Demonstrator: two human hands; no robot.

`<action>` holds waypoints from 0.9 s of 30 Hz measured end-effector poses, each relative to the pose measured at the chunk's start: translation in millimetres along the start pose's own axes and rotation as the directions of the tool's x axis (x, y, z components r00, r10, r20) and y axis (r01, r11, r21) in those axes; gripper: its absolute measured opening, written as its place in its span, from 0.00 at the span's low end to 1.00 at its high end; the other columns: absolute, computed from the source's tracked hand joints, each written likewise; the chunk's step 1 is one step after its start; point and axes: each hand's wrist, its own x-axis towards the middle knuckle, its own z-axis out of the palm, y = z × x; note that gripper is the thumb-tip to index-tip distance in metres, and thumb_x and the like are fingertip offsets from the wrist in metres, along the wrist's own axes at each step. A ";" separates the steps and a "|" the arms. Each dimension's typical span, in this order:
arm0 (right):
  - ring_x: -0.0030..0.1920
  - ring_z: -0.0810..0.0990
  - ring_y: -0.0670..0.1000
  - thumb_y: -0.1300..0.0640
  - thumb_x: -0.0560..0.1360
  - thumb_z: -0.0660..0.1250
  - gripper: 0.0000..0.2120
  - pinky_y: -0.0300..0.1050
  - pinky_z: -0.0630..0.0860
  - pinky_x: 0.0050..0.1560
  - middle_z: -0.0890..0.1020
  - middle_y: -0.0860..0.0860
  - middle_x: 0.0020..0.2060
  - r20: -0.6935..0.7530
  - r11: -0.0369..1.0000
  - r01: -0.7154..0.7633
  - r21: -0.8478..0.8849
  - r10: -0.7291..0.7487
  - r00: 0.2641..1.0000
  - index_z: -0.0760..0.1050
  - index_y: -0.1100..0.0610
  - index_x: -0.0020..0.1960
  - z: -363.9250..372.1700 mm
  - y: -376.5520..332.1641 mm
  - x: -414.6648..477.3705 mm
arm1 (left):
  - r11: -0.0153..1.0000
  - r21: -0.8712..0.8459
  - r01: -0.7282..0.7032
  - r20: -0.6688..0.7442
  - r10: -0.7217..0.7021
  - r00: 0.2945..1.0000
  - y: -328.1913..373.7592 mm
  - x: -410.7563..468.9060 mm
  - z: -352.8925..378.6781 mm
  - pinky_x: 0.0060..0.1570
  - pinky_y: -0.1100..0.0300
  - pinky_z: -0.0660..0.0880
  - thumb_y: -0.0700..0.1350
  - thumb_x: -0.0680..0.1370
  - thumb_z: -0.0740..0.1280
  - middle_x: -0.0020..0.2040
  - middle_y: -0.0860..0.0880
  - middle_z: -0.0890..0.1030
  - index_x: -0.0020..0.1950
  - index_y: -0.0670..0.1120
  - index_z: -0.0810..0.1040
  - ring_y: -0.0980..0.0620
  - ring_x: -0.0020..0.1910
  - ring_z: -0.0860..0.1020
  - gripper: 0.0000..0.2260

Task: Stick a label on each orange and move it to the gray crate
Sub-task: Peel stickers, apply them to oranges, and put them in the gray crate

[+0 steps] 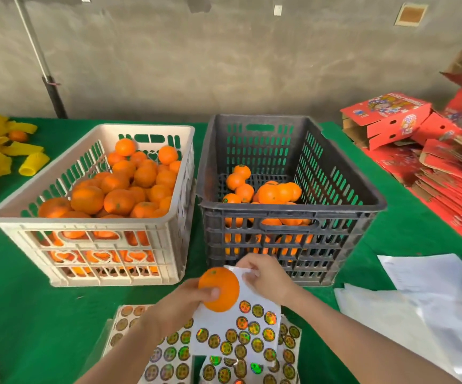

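Between the crates and the bottom edge: a strip of bare green table (30,314), widest at lower left; both hands work over its middle.
Gap between crates: narrow, the two side walls nearly touching at centre frame.
Right side: loose white papers (424,275) lie at lower right, and red cartons (385,117) are piled at the upper right edge of the table.
Left side: yellow foam sleeves (2,151) heap at the upper left with a stray orange fruit (17,136) among them.
Far edge: the table ends at a gray concrete wall, with a pole (44,65) leaning at upper left.
White crate (85,219): left of centre, heaped nearly to its rim with unlabelled oranges (118,189).
Gray crate (335,210): right of centre, beside the white one, filled well below the rim; its labelled oranges (268,192) sit toward the near and left part, leaving the far right floor bare.
Spare sheets (168,358): several lie flat at bottom centre, covered in round shiny labels.
Orange (220,289): held up at lower centre, just in front of the gray crate's near left corner, over the raised sheet.
Label sheet (235,331): lifted above the spare sheets, its upper part blank, labels on the lower half, top edge curled.
Left hand (177,306): fingers curled round the orange, thumb pressed on its front.
Right hand (265,275): fingers bent tight, pinching the sheet's curled top edge just right of the orange; whether a peeled label is between the fingertips, I cannot tell.
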 end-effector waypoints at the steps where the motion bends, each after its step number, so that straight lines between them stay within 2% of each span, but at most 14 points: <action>1: 0.48 0.75 0.46 0.68 0.76 0.63 0.08 0.37 0.72 0.50 0.77 0.46 0.44 -0.019 1.000 0.002 0.014 -0.002 1.000 0.77 0.61 0.53 -1.0 -1.5 0.9 | 0.999 -0.026 0.020 0.017 -0.020 1.000 -3.8 2.6 1.0 0.56 0.50 0.77 0.60 0.52 0.82 0.55 0.39 0.82 0.59 0.41 0.78 0.41 0.54 0.81 0.41; 3: 0.46 0.74 0.46 0.67 0.76 0.64 0.09 0.41 0.72 0.52 0.74 0.44 0.40 -0.054 0.999 0.003 0.036 -0.001 0.999 0.75 0.59 0.55 -2.2 -4.1 0.5 | 0.997 -0.066 0.032 0.005 -0.031 0.999 -8.9 6.8 4.0 0.56 0.48 0.77 0.60 0.51 0.82 0.54 0.38 0.82 0.60 0.39 0.76 0.40 0.53 0.81 0.44; 5: 0.47 0.74 0.47 0.65 0.76 0.65 0.07 0.42 0.72 0.52 0.75 0.45 0.42 -0.060 0.999 0.032 0.032 -0.030 0.998 0.74 0.57 0.53 -2.3 -5.5 -2.8 | 0.995 -0.098 0.011 -0.033 -0.014 0.999 -12.4 11.0 5.9 0.56 0.49 0.77 0.61 0.50 0.82 0.54 0.38 0.82 0.61 0.38 0.75 0.40 0.53 0.81 0.47; 7: 0.55 0.74 0.47 0.63 0.76 0.66 0.05 0.43 0.70 0.60 0.77 0.49 0.52 -0.064 0.994 0.101 -0.048 -0.104 0.993 0.76 0.58 0.51 0.7 -3.2 -9.1 | 0.993 -0.120 -0.015 -0.051 0.009 0.999 -13.9 13.4 6.1 0.55 0.49 0.77 0.62 0.50 0.81 0.55 0.37 0.82 0.62 0.37 0.75 0.40 0.53 0.81 0.48; 9: 0.63 0.68 0.49 0.61 0.75 0.67 0.05 0.44 0.63 0.67 0.74 0.52 0.60 -0.098 0.975 0.167 -0.150 -0.182 0.978 0.80 0.59 0.50 4.4 -0.3 -19.6 | 0.990 -0.137 -0.041 -0.051 0.035 0.998 -15.6 14.1 4.0 0.52 0.51 0.78 0.62 0.51 0.81 0.55 0.37 0.82 0.61 0.37 0.76 0.41 0.52 0.81 0.46; 10: 0.62 0.68 0.51 0.60 0.75 0.68 0.05 0.46 0.63 0.66 0.74 0.53 0.59 -0.115 0.960 0.198 -0.198 -0.224 0.968 0.81 0.58 0.49 5.9 0.8 -24.9 | 0.988 -0.145 -0.052 -0.048 0.046 0.998 -16.5 14.2 2.5 0.52 0.51 0.78 0.62 0.51 0.81 0.54 0.37 0.82 0.60 0.38 0.76 0.41 0.52 0.81 0.45; 12: 0.55 0.70 0.52 0.57 0.74 0.69 0.06 0.45 0.65 0.59 0.76 0.52 0.50 -0.110 0.935 0.231 -0.270 -0.268 0.957 0.83 0.56 0.48 9.8 1.2 -33.1 | 0.987 -0.152 -0.059 -0.042 0.053 0.998 -18.2 14.2 0.4 0.51 0.51 0.78 0.62 0.52 0.81 0.54 0.37 0.82 0.60 0.38 0.76 0.41 0.52 0.81 0.44; 15: 0.53 0.70 0.50 0.52 0.74 0.68 0.11 0.41 0.63 0.57 0.75 0.49 0.48 -0.045 0.927 0.183 -0.328 -0.208 0.977 0.82 0.55 0.53 16.9 0.2 -37.6 | 0.988 -0.150 -0.045 -0.032 0.041 0.999 -18.2 15.1 0.3 0.55 0.48 0.77 0.62 0.51 0.81 0.56 0.37 0.81 0.62 0.39 0.75 0.40 0.54 0.80 0.46; 18: 0.55 0.71 0.48 0.53 0.75 0.67 0.09 0.38 0.63 0.60 0.76 0.46 0.50 -0.017 0.940 0.142 -0.310 -0.155 0.988 0.80 0.55 0.52 21.0 -0.8 -38.1 | 0.989 -0.146 -0.036 -0.023 0.033 0.999 -18.0 16.0 1.4 0.53 0.50 0.78 0.62 0.50 0.81 0.54 0.38 0.81 0.62 0.40 0.75 0.41 0.52 0.81 0.47; 21: 0.48 0.70 0.44 0.58 0.74 0.67 0.04 0.32 0.61 0.52 0.73 0.43 0.44 -0.014 0.955 0.134 -0.265 -0.143 0.990 0.79 0.56 0.46 20.5 -3.2 -38.7 | 0.987 -0.157 -0.028 -0.012 0.026 1.000 -17.2 15.9 1.6 0.53 0.49 0.78 0.62 0.50 0.81 0.54 0.38 0.82 0.60 0.40 0.76 0.41 0.52 0.81 0.46; 23: 0.43 0.70 0.44 0.60 0.74 0.65 0.03 0.35 0.65 0.48 0.73 0.43 0.40 -0.026 0.970 0.121 -0.212 -0.129 0.991 0.76 0.56 0.42 19.5 -4.6 -39.5 | 0.989 -0.149 -0.026 -0.002 0.026 1.000 -16.5 15.4 0.9 0.51 0.50 0.79 0.61 0.49 0.82 0.51 0.38 0.82 0.60 0.38 0.76 0.42 0.50 0.81 0.46; 25: 0.41 0.74 0.46 0.61 0.75 0.64 0.07 0.43 0.72 0.44 0.74 0.44 0.37 -0.053 0.987 0.079 -0.140 -0.087 0.995 0.70 0.53 0.40 18.2 -6.6 -40.7 | 0.990 -0.137 -0.017 0.001 0.017 1.000 -16.2 14.5 0.5 0.48 0.52 0.79 0.60 0.48 0.82 0.50 0.39 0.83 0.60 0.37 0.75 0.43 0.48 0.82 0.47; 27: 0.41 0.77 0.49 0.62 0.76 0.63 0.08 0.47 0.75 0.44 0.77 0.47 0.36 -0.089 0.997 0.032 -0.072 -0.038 0.995 0.69 0.54 0.40 16.6 -7.8 -40.7 | 0.992 -0.123 0.007 -0.009 -0.008 1.000 -16.1 13.9 0.9 0.53 0.49 0.77 0.58 0.47 0.83 0.53 0.37 0.81 0.64 0.36 0.72 0.41 0.51 0.81 0.51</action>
